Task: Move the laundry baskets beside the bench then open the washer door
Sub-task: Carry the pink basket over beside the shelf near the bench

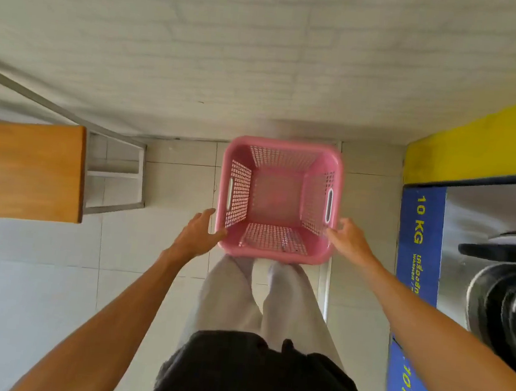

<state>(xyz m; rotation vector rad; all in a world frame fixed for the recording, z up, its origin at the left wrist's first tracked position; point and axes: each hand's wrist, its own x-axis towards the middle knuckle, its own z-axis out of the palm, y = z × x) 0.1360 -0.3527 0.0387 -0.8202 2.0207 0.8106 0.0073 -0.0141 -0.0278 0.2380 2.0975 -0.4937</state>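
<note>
Pink basket [278, 199] stands empty on the floor before my feet, between bench [27, 171] and washer [497, 268]. My left hand [197, 233] and right hand [350, 240] touch its near corners, fingers loose, not yet clenched. Judged light, stiff plastic; side handle slots offer the surest hold.

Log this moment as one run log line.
pink basket: empty, on floor | left hand, right hand: at near corners | washer door: shut
</note>
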